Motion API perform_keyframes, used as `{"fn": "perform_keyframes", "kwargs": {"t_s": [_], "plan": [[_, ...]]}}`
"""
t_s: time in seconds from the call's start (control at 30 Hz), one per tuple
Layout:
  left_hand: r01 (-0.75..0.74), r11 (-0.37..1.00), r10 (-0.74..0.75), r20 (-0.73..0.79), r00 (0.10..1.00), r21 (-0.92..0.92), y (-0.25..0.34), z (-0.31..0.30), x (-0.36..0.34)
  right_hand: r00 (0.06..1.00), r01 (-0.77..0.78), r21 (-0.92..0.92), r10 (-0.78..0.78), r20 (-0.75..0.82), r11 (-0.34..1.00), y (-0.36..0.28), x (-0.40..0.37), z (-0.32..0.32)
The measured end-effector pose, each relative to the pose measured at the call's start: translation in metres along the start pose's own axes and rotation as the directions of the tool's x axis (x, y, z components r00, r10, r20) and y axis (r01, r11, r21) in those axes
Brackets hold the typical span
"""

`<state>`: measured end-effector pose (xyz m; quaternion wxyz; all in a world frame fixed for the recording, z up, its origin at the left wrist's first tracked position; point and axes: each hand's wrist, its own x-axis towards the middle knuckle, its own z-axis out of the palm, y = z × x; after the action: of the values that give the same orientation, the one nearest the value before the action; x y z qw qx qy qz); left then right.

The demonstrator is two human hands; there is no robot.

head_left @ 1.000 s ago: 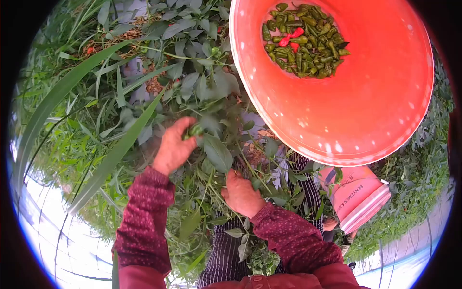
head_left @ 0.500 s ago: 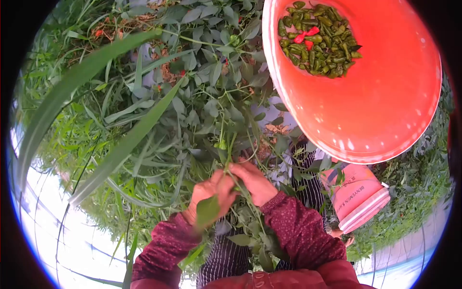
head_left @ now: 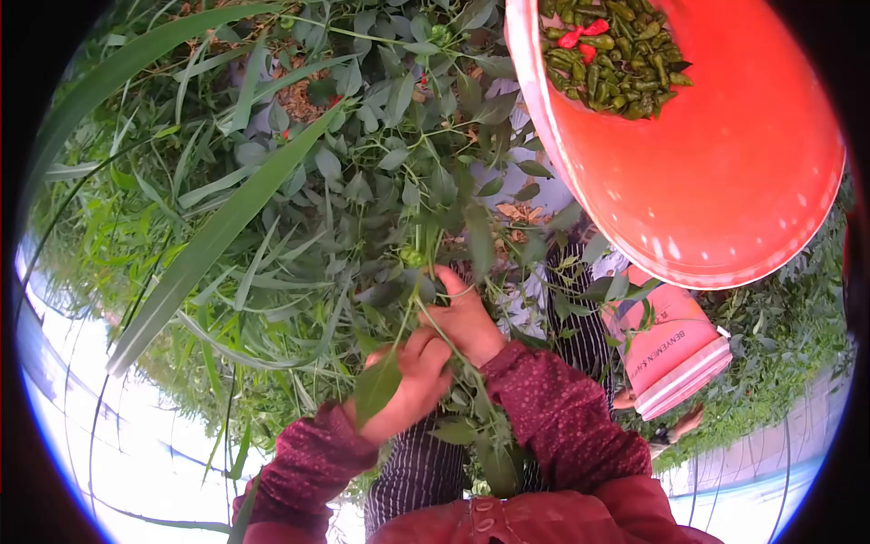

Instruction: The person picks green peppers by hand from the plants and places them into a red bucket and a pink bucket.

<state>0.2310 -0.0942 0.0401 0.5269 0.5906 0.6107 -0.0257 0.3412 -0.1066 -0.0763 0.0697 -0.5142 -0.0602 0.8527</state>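
Pepper stems (head_left: 409, 313) right beside curled left hand (head_left: 412, 385) and curled right hand (head_left: 468, 324), best handled gently, can't tell whether clamped tight.

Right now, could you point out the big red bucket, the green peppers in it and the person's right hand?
Big red bucket (head_left: 734, 181), head view: bare inner wall.
Green peppers (head_left: 625, 71), head view: middle of the pile.
Right hand (head_left: 471, 328), head view: back of the hand.

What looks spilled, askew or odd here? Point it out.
No spill or damage stands out. Mildly odd: a few red pieces, apparently peppers, among the green ones in the red tub. The pink bucket looks slanted, possibly from lens distortion.
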Motion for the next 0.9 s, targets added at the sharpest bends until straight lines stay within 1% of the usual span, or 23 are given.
{"fn": "perform_keyframes", "kwargs": {"t_s": [0.03, 0.07, 0.1, 0.13, 0.17, 0.23, 0.3, 0.33, 0.37, 0.4, 0.43, 0.47, 0.5, 0.57, 0.63, 0.67, 0.7, 0.73, 0.77, 0.8, 0.83, 0.87, 0.9], "plan": [[0.037, 0.997, -0.036, 0.013, 0.999, -0.073, 0.007, -0.004, -0.004, 1.0, 0.005, 0.001, -0.005, -0.006, 1.0, 0.002, -0.001, -0.002], [0.021, 0.978, -0.006, 0.07, 0.998, -0.209, 0.013, -0.009, -0.008, 0.998, 0.061, -0.244, -0.064, -0.007, 0.968, 0.002, -0.002, -0.005], [0.014, 0.979, -0.001, 0.063, 0.998, -0.202, 0.02, -0.019, -0.003, 0.992, 0.117, -0.477, -0.125, 0.015, 0.871, 0.002, 0.0, -0.007], [0.007, 0.927, -0.01, -0.005, 1.0, -0.375, 0.027, -0.03, 0.004, 0.997, 0.083, -0.487, -0.075, 0.036, 0.869, 0.003, 0.005, -0.011], [-0.013, 0.846, -0.03, -0.072, 0.997, -0.532, 0.032, -0.038, 0.012, 0.995, 0.098, -0.486, -0.085, 0.048, 0.868, 0.008, 0.007, -0.012], [-0.245, 0.713, 0.041, -0.31, 0.95, -0.656, 0.039, -0.045, 0.049, 0.999, 0.039, -0.388, -0.022, 0.049, 0.921, 0.019, 0.012, -0.012], [-0.155, 0.662, -0.075, -0.271, 0.96, -0.733, 0.089, -0.067, 0.085, 0.998, -0.036, -0.289, 0.051, 0.047, 0.957, 0.029, 0.014, -0.013], [-0.341, 0.664, 0.003, -0.453, 0.891, -0.666, 0.108, -0.067, 0.113, 0.994, -0.085, -0.235, 0.097, 0.042, 0.968, 0.03, 0.014, -0.015], [-0.508, 0.647, 0.077, -0.614, 0.785, -0.569, 0.121, -0.065, 0.134, 0.973, 0.17, -0.222, -0.128, 0.193, 0.96, 0.0, 0.003, -0.011], [-0.513, 0.645, 0.079, -0.619, 0.781, -0.566, 0.125, -0.06, 0.139, 0.995, 0.05, -0.264, -0.026, 0.096, 0.963, 0.002, 0.004, -0.008], [-0.516, 0.718, 0.092, -0.671, 0.735, -0.467, 0.124, -0.053, 0.144, 0.997, -0.072, -0.29, 0.074, -0.005, 0.954, 0.008, 0.005, -0.004], [-0.506, 0.782, 0.112, -0.716, 0.689, -0.364, 0.122, -0.046, 0.147, 0.997, -0.07, -0.288, 0.072, -0.004, 0.955, 0.014, 0.006, -0.005], [-0.505, 0.783, 0.114, -0.714, 0.691, -0.363, 0.11, -0.046, 0.143, 1.0, -0.01, -0.381, 0.014, 0.008, 0.925, 0.023, 0.009, -0.006], [-0.54, 0.786, 0.328, -0.536, 0.778, -0.303, 0.069, -0.053, 0.121, 0.996, 0.092, -0.542, -0.087, 0.036, 0.835, 0.047, 0.013, -0.012], [-0.491, 0.871, 0.435, -0.478, 0.763, 0.007, 0.044, -0.052, 0.112, 0.981, 0.18, -0.684, -0.176, 0.077, 0.707, 0.069, 0.012, -0.018], [-0.41, 0.886, 0.273, -0.469, 0.84, -0.218, 0.041, -0.056, 0.108, 0.97, 0.223, -0.747, -0.221, 0.104, 0.626, 0.077, 0.013, -0.021], [-0.303, 0.849, 0.108, -0.419, 0.901, -0.433, 0.041, -0.062, 0.104, 0.956, 0.262, -0.802, -0.259, 0.139, 0.537, 0.084, 0.012, -0.023], [-0.214, 0.654, -0.122, -0.38, 0.917, -0.726, 0.034, -0.067, 0.102, 0.937, 0.303, -0.846, -0.299, 0.181, 0.438, 0.065, 0.01, -0.017], [-0.136, 0.359, -0.318, -0.259, 0.912, -0.923, 0.025, -0.071, 0.101, 0.912, 0.296, -0.949, -0.328, 0.247, 0.107, 0.043, 0.002, -0.015], [-0.056, 0.563, -0.302, -0.268, 0.915, -0.825, 0.006, -0.07, 0.105, 0.954, 0.264, -0.964, -0.137, 0.266, -0.033, 0.037, 0.005, -0.014], [0.028, 0.731, -0.291, -0.274, 0.917, -0.681, -0.016, -0.064, 0.112, 0.967, 0.256, -0.95, 0.066, 0.248, -0.178, 0.034, 0.006, -0.012], [0.033, 0.728, -0.299, -0.273, 0.914, -0.685, -0.034, -0.053, 0.116, 0.965, 0.26, -0.949, 0.075, 0.25, -0.179, 0.03, 0.003, -0.01], [0.116, 0.833, -0.268, -0.213, 0.939, -0.541, -0.051, -0.042, 0.122, 0.98, 0.198, -0.98, -0.017, 0.198, 0.005, 0.023, -0.001, -0.009]]}}
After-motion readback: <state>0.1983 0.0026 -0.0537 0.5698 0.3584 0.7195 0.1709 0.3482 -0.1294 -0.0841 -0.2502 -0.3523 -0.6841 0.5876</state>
